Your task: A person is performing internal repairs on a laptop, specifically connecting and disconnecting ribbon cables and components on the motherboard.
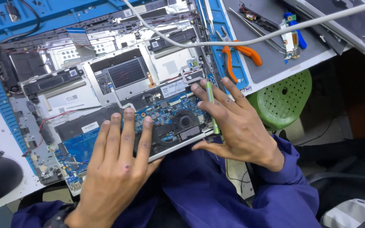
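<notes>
While both hands press it, the opened laptop (pixel 106 84) bares its blue circuit board (pixel 165 116).

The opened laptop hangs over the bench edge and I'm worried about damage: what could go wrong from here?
1. The opened laptop juts past the bench edge onto the lap; pressure from the left hand might tip it.
2. The green screwdriver under the right hand lies by the blue motherboard and could scratch it.
3. The white cable draped across the chassis could snag.
</notes>
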